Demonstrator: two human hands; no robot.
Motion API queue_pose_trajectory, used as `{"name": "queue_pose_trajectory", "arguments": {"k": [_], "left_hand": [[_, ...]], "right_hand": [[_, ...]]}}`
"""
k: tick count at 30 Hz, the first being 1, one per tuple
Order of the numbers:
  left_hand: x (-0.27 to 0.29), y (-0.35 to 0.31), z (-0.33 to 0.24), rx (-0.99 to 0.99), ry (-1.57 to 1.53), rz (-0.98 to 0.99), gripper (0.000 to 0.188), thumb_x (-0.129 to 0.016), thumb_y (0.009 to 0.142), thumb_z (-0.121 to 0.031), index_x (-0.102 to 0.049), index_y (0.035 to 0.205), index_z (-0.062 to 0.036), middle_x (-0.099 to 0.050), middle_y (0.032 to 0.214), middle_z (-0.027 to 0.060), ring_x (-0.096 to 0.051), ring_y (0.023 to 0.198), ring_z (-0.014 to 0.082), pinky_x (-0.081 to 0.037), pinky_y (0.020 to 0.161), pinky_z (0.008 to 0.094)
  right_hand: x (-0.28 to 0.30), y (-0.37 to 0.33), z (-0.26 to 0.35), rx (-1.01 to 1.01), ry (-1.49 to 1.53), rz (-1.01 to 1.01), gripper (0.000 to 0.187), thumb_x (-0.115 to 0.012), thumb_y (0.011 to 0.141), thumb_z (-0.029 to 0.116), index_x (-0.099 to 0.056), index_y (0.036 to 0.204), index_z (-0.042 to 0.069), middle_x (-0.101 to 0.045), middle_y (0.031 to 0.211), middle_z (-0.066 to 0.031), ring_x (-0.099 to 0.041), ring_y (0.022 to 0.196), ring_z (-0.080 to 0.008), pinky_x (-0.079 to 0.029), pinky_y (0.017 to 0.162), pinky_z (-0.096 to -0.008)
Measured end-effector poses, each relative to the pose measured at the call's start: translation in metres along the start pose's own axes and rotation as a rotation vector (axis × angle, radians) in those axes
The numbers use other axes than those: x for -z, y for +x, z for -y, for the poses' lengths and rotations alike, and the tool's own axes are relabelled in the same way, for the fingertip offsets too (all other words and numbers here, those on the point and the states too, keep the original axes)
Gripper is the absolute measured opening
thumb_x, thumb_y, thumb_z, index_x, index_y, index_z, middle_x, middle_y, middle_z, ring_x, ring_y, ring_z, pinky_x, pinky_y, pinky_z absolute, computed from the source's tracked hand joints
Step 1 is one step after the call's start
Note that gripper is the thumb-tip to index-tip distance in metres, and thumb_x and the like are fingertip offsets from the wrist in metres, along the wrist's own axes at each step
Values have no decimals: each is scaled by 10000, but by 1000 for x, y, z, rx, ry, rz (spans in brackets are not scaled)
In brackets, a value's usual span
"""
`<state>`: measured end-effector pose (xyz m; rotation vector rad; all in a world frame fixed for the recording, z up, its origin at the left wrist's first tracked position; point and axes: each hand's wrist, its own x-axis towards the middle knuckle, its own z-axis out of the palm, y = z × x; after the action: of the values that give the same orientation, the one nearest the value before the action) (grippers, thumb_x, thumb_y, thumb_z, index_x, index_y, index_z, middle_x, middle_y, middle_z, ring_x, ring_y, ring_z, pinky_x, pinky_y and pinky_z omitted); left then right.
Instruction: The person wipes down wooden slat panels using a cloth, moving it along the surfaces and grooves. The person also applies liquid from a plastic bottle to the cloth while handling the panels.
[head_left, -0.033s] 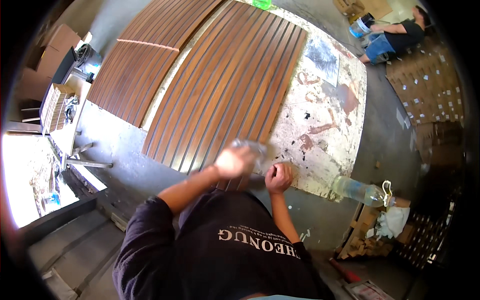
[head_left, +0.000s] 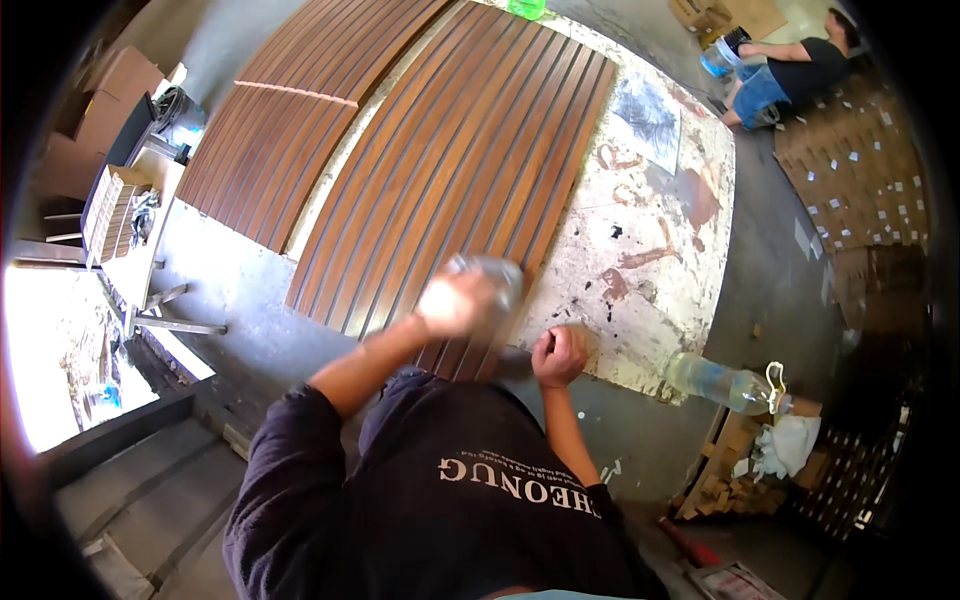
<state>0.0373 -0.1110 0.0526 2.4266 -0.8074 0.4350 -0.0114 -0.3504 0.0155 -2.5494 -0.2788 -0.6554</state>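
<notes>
A brown slatted wood panel [head_left: 440, 170] with dark grooves lies on a paint-stained white tabletop [head_left: 655, 290]. Over its near end is my left hand [head_left: 455, 303], smeared by motion and closed on a crumpled grey cloth [head_left: 503, 277]. The cloth rests against the slats near the panel's right edge; its underside is hidden. My right hand [head_left: 558, 357] is curled into a fist at the near table edge, just right of the panel, with nothing showing in it. To the left lies a second slatted panel [head_left: 275, 145], crossed by a thin pale strip [head_left: 296, 93].
A large clear bottle [head_left: 725, 382] lies at the table's near right corner. A green container [head_left: 526, 8] stands at the far edge. Stacked cartons [head_left: 855, 175] line the right side. Another person [head_left: 795, 75] sits at the far right by a blue bucket [head_left: 718, 57]. A side table [head_left: 130, 270] stands left.
My left hand and the grey cloth have shifted slightly left and away from me over the slats. My right fist has stayed put. The other person's arm has moved a little.
</notes>
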Motion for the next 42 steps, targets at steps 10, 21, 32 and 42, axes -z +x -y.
{"name": "queue_pose_trajectory", "arguments": {"k": [10,21,32,42], "left_hand": [[24,-19,79,335,546,-238,43,-511,750,-110,-501,749,-69,-501,611,121,-529,507,330,-428,455,459],[47,37,182,566,338,-91,223,-522,789,-179,-584,988,-103,-616,907,173,-613,781,363,-489,730,486],[30,-73,30,-136,-88,250,316,-472,865,-152,-575,1164,-152,-584,1091,96,-615,935,236,-512,813,429],[136,-140,115,649,202,94,422,-581,699,-100,-583,1121,-116,-563,911,133,-599,786,335,-489,718,440]], "right_hand": [[-7,-1,3,-18,-21,-82,102,-571,755,160,-520,739,73,-536,703,-120,-506,672,-353,-389,591,-454],[-7,-2,13,-136,36,-47,106,-598,792,148,-563,787,48,-568,729,-117,-537,684,-328,-417,663,-432],[-14,-44,57,-584,243,58,115,-629,803,126,-599,885,51,-578,751,-11,-523,665,-92,-430,602,-240],[-14,-20,93,-515,320,127,134,-634,819,150,-589,879,39,-591,733,-23,-548,654,-107,-453,608,-266]]}}
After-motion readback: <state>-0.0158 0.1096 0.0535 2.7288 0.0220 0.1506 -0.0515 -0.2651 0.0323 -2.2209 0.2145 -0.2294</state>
